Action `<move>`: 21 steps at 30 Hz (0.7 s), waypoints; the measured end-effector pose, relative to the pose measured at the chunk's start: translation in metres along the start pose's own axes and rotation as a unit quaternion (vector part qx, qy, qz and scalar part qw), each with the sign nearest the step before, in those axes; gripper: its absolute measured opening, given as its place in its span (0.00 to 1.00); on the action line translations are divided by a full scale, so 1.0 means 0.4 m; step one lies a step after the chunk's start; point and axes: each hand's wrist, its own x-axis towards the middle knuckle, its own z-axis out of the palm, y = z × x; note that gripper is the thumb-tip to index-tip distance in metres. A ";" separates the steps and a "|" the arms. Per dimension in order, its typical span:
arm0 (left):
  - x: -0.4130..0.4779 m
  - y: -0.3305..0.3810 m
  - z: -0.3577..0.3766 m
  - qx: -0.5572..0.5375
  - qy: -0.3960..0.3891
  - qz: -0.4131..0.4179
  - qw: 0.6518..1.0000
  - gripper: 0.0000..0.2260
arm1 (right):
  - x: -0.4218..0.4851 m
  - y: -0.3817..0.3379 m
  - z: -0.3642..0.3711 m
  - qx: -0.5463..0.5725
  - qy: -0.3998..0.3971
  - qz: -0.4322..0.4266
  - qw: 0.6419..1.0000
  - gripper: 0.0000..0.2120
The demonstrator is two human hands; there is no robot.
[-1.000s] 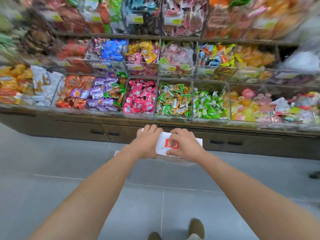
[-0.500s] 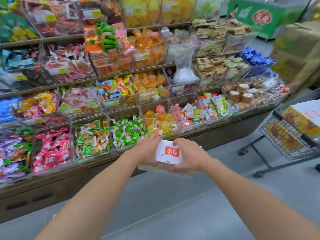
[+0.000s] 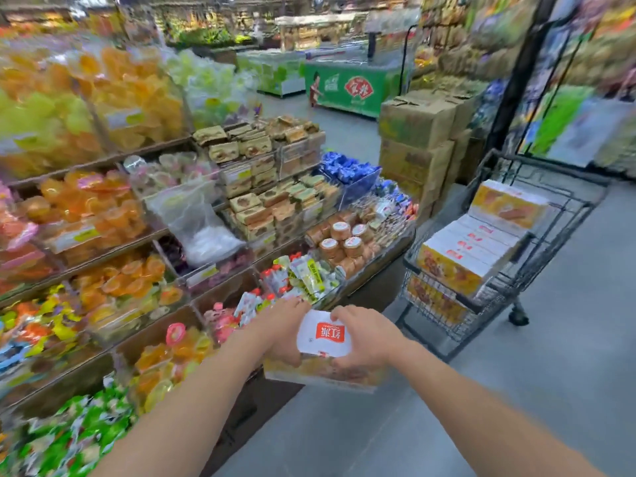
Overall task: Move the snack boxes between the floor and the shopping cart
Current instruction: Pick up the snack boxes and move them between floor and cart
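I hold a snack box (image 3: 323, 335) in front of me at waist height; its top is white with a red logo and its sides are printed yellow. My left hand (image 3: 284, 327) grips its left end and my right hand (image 3: 364, 335) grips its right end, fingers curled over the edges. A black wire shopping cart (image 3: 537, 270) stands to the right on the grey floor. Several matching snack boxes (image 3: 471, 249) lie stacked inside the cart, some flat and one (image 3: 509, 204) propped higher at the back.
Tiered snack shelves (image 3: 206, 218) with clear bins run along my left. Stacked cardboard cartons (image 3: 420, 149) stand beyond the cart, with a green freezer (image 3: 347, 87) farther back. A dark shelf rack (image 3: 516, 74) rises on the right. Grey floor (image 3: 516, 390) lies between me and the cart.
My view has swung right and upward from the shelf front toward the aisle, bringing the cart with its stacked boxes into full view. Both hands keep holding the same box.
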 end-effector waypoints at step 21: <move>1.321 0.512 -0.317 0.146 0.022 0.292 0.945 0.44 | 0.127 1.179 -0.251 -0.012 0.060 0.306 0.950 0.33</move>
